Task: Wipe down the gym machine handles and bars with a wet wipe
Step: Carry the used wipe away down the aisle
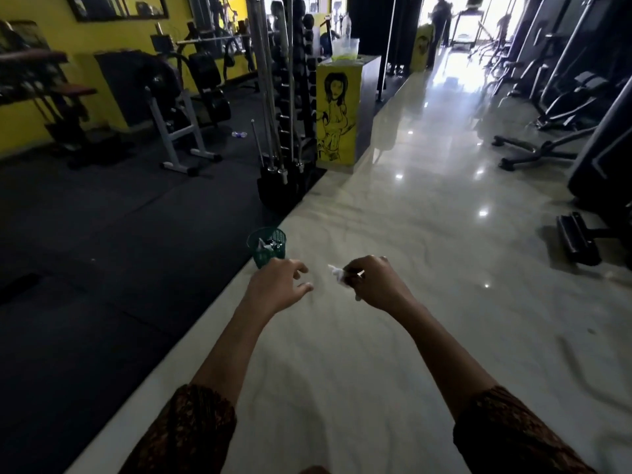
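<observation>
Both arms reach forward over a glossy pale floor. My right hand [371, 280] pinches a crumpled white wet wipe [337, 273] that sticks out to the left of its fingers. My left hand [282, 282] is empty, fingers spread, about a hand's width left of the wipe. Just beyond the left hand a small green mesh bin [267, 246] stands on the floor at the edge of the dark mat, with scraps of white paper inside. Gym machines [554, 97] with dark bars line the right side, well out of reach.
A rack of upright barbells [284, 131] and a yellow box with a drawn figure [337, 111] stand ahead on the left. Benches [181, 111] sit on the dark rubber mat. A black machine foot [578, 239] juts in from the right. A person stands far down the aisle.
</observation>
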`<state>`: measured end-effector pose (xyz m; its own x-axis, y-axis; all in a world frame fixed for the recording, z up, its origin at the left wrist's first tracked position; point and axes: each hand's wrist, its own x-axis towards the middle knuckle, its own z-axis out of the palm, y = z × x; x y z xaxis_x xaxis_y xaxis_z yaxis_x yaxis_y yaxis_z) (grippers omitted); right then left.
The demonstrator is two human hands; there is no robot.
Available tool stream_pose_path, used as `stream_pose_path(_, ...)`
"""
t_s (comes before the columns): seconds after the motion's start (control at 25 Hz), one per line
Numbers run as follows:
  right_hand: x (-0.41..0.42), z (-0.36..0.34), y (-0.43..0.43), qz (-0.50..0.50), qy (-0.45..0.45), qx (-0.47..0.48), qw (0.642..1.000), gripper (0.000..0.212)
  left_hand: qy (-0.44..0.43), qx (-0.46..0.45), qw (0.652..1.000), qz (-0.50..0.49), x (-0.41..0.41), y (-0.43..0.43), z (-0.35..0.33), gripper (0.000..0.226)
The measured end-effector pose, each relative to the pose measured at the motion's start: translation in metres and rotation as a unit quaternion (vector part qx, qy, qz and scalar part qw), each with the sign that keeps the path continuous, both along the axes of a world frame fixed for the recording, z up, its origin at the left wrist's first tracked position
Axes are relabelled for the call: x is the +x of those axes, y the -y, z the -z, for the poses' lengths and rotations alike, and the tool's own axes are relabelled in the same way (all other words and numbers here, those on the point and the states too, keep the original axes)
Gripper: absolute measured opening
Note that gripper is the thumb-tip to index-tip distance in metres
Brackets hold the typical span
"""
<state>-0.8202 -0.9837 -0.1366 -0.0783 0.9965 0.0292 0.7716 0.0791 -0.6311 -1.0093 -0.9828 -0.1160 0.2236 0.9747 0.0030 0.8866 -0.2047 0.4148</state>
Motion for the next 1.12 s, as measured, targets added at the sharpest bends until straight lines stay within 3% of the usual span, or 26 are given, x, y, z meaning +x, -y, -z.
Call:
stream_pose_path(0.24, 0.014, 0.023, -0.158, -0.029, -0.012, -0.01, 0.999, 0.016, -0.008, -0.031, 0.999, -0.01, 0.016, -0.15, 0.024, 0.039)
stream_pose_path(0.56, 0.022, 0.017, -0.403, -0.124, 0.026, -0.011, 0.992, 0.013, -0.001, -0.038, 0.992, -0.117, 0.026, -0.351, 0.025, 0.033)
stream_pose_path(0.8, -0.015, 0.044, -0.528, -0.218, 0.051, -0.034, 0.974, 0.012, 0.013, -0.088, 0.975, -0.201, -0.002, -0.444, 0.053, 0.035)
stream_pose_path(1.12, -0.094, 0.083, -0.702, -0.271, 0.098, -0.069, 0.955, 0.017, 0.043, -0.1, 0.96, -0.259, -0.065, -0.609, 0.086, 0.032)
